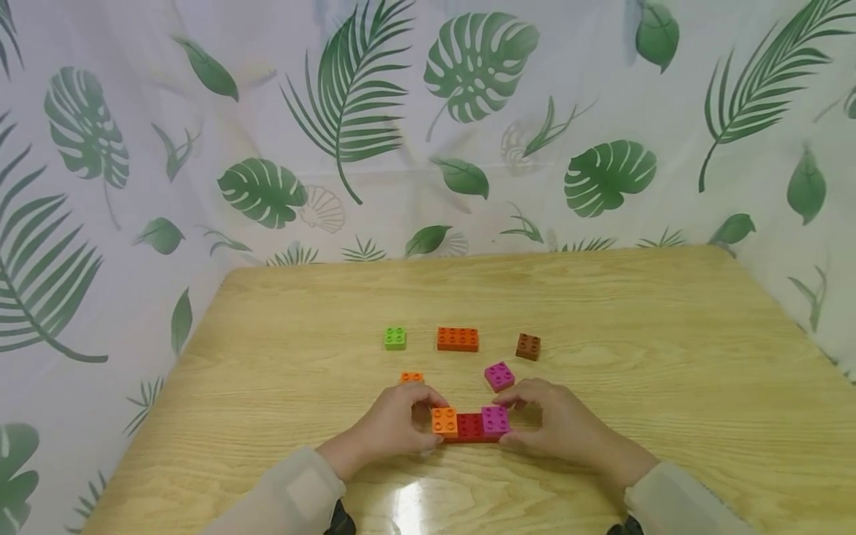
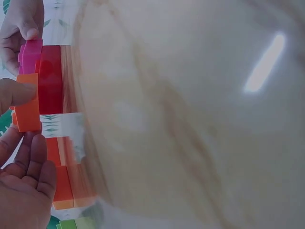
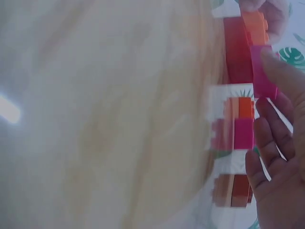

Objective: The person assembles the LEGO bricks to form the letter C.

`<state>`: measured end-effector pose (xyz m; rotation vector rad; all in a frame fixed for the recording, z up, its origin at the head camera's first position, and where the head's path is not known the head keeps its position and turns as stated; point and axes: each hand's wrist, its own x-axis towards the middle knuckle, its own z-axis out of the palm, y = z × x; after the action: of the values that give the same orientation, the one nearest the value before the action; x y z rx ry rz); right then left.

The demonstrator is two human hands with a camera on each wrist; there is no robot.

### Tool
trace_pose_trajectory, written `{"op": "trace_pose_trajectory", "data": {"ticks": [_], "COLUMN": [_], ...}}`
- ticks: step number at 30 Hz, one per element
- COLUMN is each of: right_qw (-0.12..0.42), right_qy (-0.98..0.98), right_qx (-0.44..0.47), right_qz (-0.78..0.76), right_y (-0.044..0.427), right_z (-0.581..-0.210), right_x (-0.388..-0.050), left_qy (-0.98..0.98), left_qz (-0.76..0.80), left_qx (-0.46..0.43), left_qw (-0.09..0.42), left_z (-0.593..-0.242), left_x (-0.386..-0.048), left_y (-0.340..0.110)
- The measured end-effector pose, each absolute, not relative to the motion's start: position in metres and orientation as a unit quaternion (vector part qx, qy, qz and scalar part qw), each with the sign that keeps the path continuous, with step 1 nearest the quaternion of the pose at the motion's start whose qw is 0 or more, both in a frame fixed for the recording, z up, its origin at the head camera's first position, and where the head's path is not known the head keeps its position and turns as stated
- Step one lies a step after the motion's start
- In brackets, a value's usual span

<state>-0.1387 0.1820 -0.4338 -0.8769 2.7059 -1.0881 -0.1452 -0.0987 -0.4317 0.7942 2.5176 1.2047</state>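
Note:
A long red building brick (image 1: 470, 426) lies on the table near the front, a small orange brick (image 1: 444, 421) on its left end and a small magenta brick (image 1: 495, 420) on its right end. My left hand (image 1: 391, 425) pinches the orange brick between thumb and fingers. With thumb and fingers, my right hand (image 1: 558, 422) pinches the magenta one. In the left wrist view, the orange brick (image 2: 27, 109) juts past the red brick's end. The right wrist view shows the magenta brick (image 3: 262, 76) likewise overhanging its end.
Behind the hands lie a loose orange brick (image 1: 412, 377), partly hidden by the left hand, and a second magenta brick (image 1: 499, 376). Farther back are a lime green brick (image 1: 395, 339), an orange-red long brick (image 1: 458, 339) and a brown brick (image 1: 528, 346). A leaf-patterned cloth (image 1: 388, 200) hangs behind the table.

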Motion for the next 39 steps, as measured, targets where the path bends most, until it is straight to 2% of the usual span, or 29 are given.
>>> {"op": "trace_pose_trajectory", "data": {"ticks": [8,17,29,39], "right_qw": [0.033,-0.006,0.04,0.022], "right_qy": [0.865,0.886,0.89,0.908], "right_qx": [-0.285,-0.255,-0.261,-0.25], "right_qz": [-0.412,-0.387,-0.373,-0.335], "right_y": [0.197,0.201,0.19,0.187], "right_z": [-0.44,-0.444,-0.45,-0.455], "right_x": [-0.155,-0.174,-0.19,-0.192], "left_qy": [0.859,0.861,0.86,0.862], "left_qz": [0.419,0.418,0.419,0.418], "left_qx": [0.265,0.261,0.261,0.259], "left_qw": [0.125,0.128,0.126,0.127], "left_z": [-0.432,-0.43,-0.431,-0.431], "left_x": [-0.144,-0.144,-0.143,-0.143], "left_y": [-0.101,-0.101,-0.101,-0.101]}}
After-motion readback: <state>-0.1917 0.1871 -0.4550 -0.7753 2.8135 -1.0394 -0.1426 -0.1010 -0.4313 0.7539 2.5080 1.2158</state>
